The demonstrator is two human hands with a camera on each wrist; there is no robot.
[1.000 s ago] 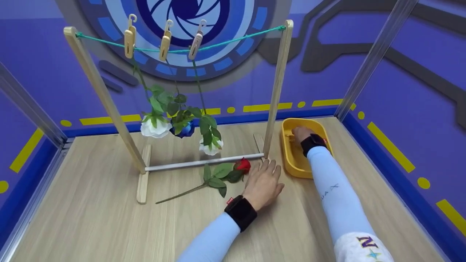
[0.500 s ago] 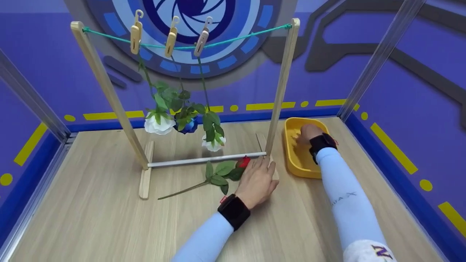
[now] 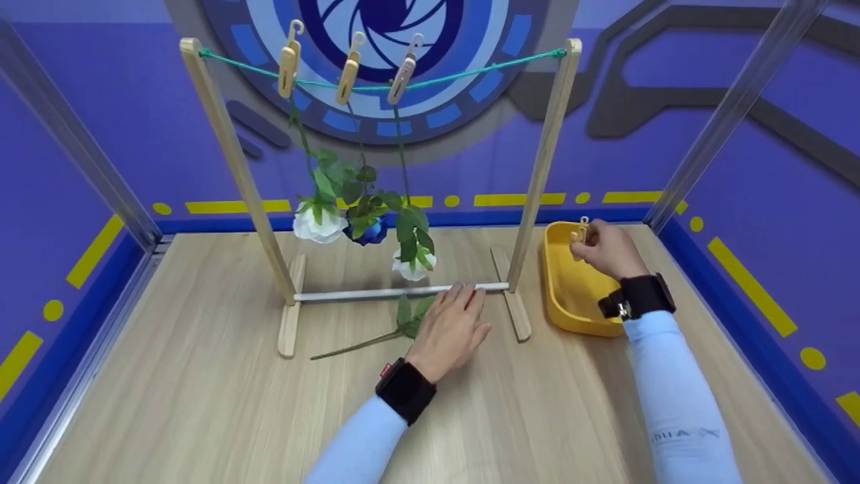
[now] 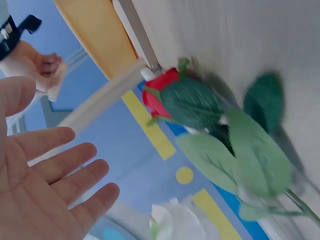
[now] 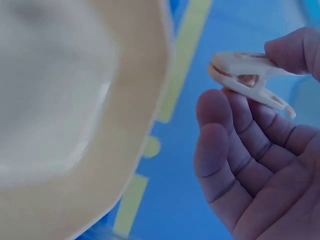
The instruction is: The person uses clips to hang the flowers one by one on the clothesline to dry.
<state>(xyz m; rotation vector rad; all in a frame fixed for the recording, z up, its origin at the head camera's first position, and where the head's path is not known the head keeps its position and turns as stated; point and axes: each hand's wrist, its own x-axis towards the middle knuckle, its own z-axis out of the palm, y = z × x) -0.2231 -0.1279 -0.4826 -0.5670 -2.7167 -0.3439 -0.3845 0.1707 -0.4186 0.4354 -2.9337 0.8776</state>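
My right hand (image 3: 611, 249) pinches a pale yellow clothespin (image 5: 250, 77) between thumb and fingers, above the far part of the yellow tub (image 3: 559, 302). In the right wrist view the clothespin's jaws are together. My left hand (image 3: 447, 336) hovers with relaxed, spread fingers over a red artificial rose, close to the rack's white bottom rod (image 3: 363, 294). From the head, the hand covers most of the bloom, leaving the stem (image 3: 356, 345) and some leaves in sight. The left wrist view shows the red bloom (image 4: 159, 94) and its green leaves beside the open palm.
A wooden rack (image 3: 235, 168) carries a green string (image 3: 484, 69). Three clothespins on it hold a white rose (image 3: 319, 225), a blue rose (image 3: 368, 230) and another white rose (image 3: 414, 263), heads down. Purple walls enclose the wooden table (image 3: 222, 403) at the back and sides.
My right hand has risen out of the tub with a clothespin. My left hand has shifted left, over the red rose. The head view has turned slightly, moving the rack rightward in frame.
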